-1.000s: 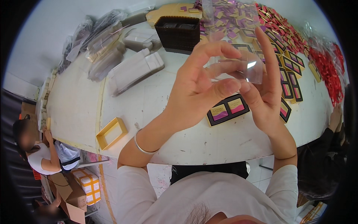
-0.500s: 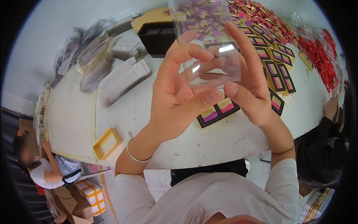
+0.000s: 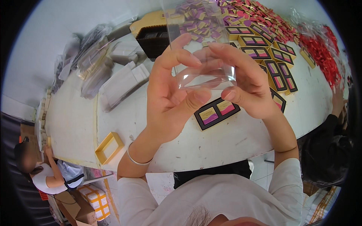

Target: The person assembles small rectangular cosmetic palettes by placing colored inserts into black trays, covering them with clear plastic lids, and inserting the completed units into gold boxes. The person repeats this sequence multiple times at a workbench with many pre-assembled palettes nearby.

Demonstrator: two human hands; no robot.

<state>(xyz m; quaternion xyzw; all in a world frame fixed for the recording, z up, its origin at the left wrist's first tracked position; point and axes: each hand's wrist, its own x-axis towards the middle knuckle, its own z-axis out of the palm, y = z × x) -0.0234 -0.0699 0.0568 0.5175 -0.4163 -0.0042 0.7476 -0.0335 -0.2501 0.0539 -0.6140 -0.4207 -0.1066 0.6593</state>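
Between my two hands a clear plastic box [image 3: 206, 81] is held up above the table. My left hand [image 3: 166, 90] grips its left side, thumb at the lower edge and fingers curled behind and around it. On the other side my right hand [image 3: 252, 84] holds it with the thumb near the lower right corner and fingers along the wall. Beneath the hands lies a small gold-edged box [image 3: 220, 117] with a black insert, holding two wrapped pieces in gold, purple and pink. An open yellow box frame [image 3: 109, 148] rests left of my left forearm.
Stacked flat clear sleeves [image 3: 124, 83] lie at left, behind them a black tray [image 3: 152, 39]. Several filled boxes [image 3: 277, 75] stand at right. Piles of purple pieces [image 3: 200, 22] and pink pieces [image 3: 260, 15], plus red shreds [image 3: 322, 56], lie at back. Other people [image 3: 49, 173] are at both sides.
Both hands have shifted slightly left with the clear box. My right fingers have come down and curled more around it. The boxed pair below shows more fully.
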